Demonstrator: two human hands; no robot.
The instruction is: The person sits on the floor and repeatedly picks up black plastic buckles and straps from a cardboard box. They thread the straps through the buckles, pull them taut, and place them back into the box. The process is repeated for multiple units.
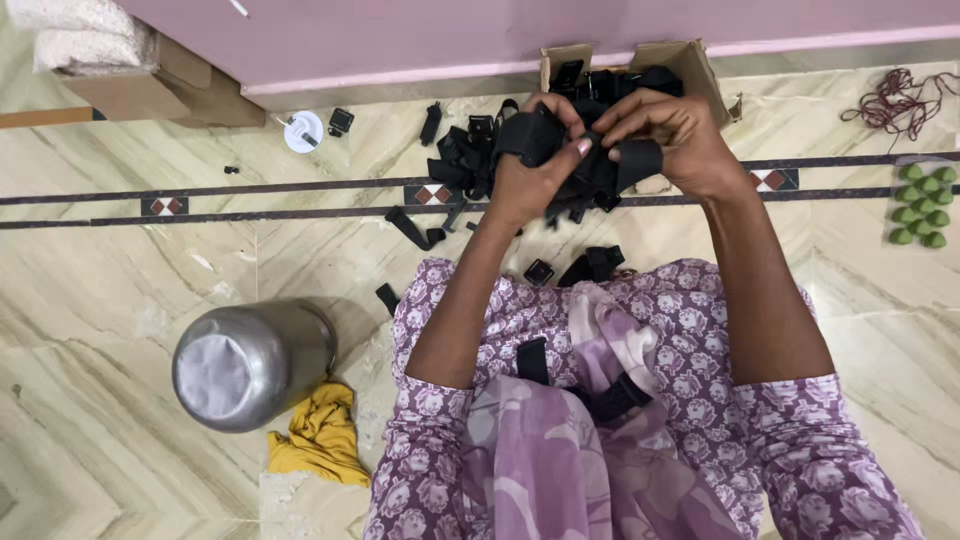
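Black strap (585,165) is pinched by closed fingers of left hand (525,180) and right hand (665,140).

I wear a lilac dress printed with small white and purple flowers, its sleeves (425,420) ending just past my elbows, low in the frame; a pale mauve patterned scarf (600,400) drapes down the middle.

Place: a room in a home where I sit on the floor doing piecework.
Floor: polished marble floor (120,470) with a dark inlaid border strip (250,190).
Wall: pink wall (500,30) at the far side.
Household things: steel pot (250,362) and yellow cloth (320,435) at my left, green fruits (922,205) far right.
Work stock: cardboard box (690,65) and black straps (465,160) heaped on the floor.
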